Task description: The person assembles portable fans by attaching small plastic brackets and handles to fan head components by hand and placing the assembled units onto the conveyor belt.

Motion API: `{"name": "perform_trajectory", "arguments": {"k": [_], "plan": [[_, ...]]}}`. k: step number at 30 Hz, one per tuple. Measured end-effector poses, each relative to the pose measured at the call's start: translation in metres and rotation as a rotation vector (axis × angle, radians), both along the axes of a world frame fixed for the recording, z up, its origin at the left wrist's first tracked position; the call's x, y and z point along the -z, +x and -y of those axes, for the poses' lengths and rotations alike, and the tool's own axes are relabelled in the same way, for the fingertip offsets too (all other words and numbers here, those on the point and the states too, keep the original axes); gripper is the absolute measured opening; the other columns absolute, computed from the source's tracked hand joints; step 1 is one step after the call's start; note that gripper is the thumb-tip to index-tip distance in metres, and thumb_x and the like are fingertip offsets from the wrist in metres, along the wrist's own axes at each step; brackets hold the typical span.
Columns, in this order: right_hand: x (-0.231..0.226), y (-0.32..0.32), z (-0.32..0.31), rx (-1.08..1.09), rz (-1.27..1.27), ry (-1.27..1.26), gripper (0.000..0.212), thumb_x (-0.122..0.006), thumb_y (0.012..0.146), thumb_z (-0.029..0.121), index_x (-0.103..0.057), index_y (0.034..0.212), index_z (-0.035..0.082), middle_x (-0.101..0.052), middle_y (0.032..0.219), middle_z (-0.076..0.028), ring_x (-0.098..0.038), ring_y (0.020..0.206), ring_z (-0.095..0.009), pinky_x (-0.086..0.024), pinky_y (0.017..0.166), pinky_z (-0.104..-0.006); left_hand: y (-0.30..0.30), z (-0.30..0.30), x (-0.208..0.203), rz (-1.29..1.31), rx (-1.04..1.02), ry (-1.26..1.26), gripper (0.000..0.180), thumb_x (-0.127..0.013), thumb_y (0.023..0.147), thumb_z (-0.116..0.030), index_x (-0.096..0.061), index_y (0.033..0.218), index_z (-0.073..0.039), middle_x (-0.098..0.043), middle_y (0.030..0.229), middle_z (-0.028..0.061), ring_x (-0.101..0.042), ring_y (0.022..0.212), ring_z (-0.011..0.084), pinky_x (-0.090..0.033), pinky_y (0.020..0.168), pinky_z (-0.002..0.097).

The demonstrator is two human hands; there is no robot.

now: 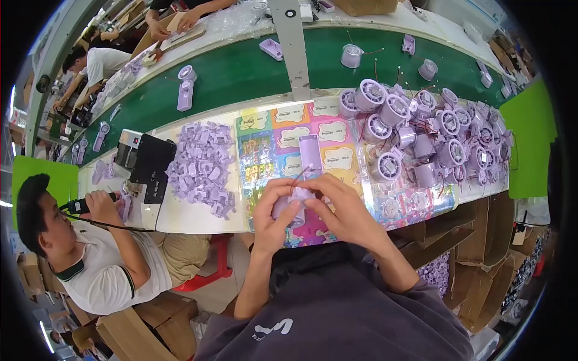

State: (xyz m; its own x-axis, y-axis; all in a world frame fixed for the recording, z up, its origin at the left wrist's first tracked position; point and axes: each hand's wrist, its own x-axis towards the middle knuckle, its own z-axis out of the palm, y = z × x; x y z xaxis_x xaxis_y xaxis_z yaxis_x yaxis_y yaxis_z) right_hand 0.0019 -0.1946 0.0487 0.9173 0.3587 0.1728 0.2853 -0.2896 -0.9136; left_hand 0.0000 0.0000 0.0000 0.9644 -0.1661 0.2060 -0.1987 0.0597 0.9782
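Note:
Close in front of me, over the near edge of the table, both hands are closed on a lilac round fan housing (281, 210) with thin wires coming out at its top. My left hand (270, 209) wraps round its left side, thumb across the front. My right hand (342, 207) pinches a small lilac piece at its upper right; the fingers partly hide what is gripped. Just beyond them an open lilac handle shell (310, 151) lies on the colourful printed mat (259, 126).
Lilac fan heads with wires (421, 135) are heaped to the right, and small lilac plastic parts (203, 165) to the left. Behind runs a green conveyor belt (235, 75), crossed by a metal post (293, 54). A co-worker (108, 259) sits at the left with a power screwdriver (84, 205).

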Motion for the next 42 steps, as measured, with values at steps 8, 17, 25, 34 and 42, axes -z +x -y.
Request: {"name": "perform_trajectory", "arguments": {"k": [8, 17, 25, 34, 42], "plan": [[0.001, -0.014, 0.006, 0.008, -0.046, 0.104, 0.040, -0.069, 0.091, 0.005, -0.061, 0.129, 0.002, -0.065, 0.106, -0.016, -0.065, 0.086, -0.030, -0.053, 0.076, -0.0357, -0.014, 0.014, 0.002, 0.032, -0.072, -0.098, 0.020, -0.065, 0.091, -0.002, -0.068, 0.108, 0.008, -0.067, 0.116, 0.0182, -0.062, 0.114, 0.0249, -0.045, 0.100, 0.0343], [0.011, -0.023, 0.011, 0.066, -0.213, 0.241, 0.037, -0.074, 0.085, 0.002, -0.067, 0.121, 0.000, -0.066, 0.094, -0.010, -0.061, 0.081, -0.015, -0.049, 0.073, -0.0298, -0.015, 0.017, 0.004, -0.100, -0.036, -0.254, 0.017, -0.069, 0.087, 0.000, -0.072, 0.101, 0.009, -0.069, 0.104, 0.0160, -0.064, 0.098, 0.0214, -0.047, 0.090, 0.0310], [0.045, -0.011, 0.023, 0.177, -0.276, 0.399, 0.032, -0.070, 0.091, 0.005, -0.066, 0.122, -0.001, -0.067, 0.096, -0.003, -0.059, 0.082, -0.010, -0.048, 0.074, -0.0265, 0.024, 0.017, -0.025, 0.021, 0.064, 0.262, 0.012, -0.066, 0.093, -0.008, -0.072, 0.094, 0.003, -0.071, 0.099, 0.0118, -0.065, 0.096, 0.0230, -0.049, 0.088, 0.0352], [0.096, 0.001, 0.038, 0.423, -0.216, 0.157, 0.022, -0.063, 0.088, 0.006, -0.067, 0.108, -0.002, -0.065, 0.083, -0.012, -0.060, 0.070, -0.017, -0.046, 0.063, -0.0307, 0.274, -0.037, -0.032, 0.590, -0.230, 1.118, 0.017, -0.066, 0.087, -0.012, -0.068, 0.103, -0.007, -0.066, 0.099, 0.0109, -0.063, 0.100, 0.0315, -0.052, 0.083, 0.0417], [0.089, 0.002, 0.039, 0.418, -0.021, 0.128, 0.022, -0.058, 0.086, 0.003, -0.066, 0.106, -0.001, -0.064, 0.088, -0.014, -0.060, 0.065, -0.023, -0.046, 0.060, -0.0317, 0.431, -0.051, 0.048, 0.693, -0.166, 1.421, 0.025, -0.061, 0.086, -0.012, -0.068, 0.109, -0.007, -0.069, 0.108, 0.0169, -0.064, 0.104, 0.0368, -0.054, 0.087, 0.0444]]}}
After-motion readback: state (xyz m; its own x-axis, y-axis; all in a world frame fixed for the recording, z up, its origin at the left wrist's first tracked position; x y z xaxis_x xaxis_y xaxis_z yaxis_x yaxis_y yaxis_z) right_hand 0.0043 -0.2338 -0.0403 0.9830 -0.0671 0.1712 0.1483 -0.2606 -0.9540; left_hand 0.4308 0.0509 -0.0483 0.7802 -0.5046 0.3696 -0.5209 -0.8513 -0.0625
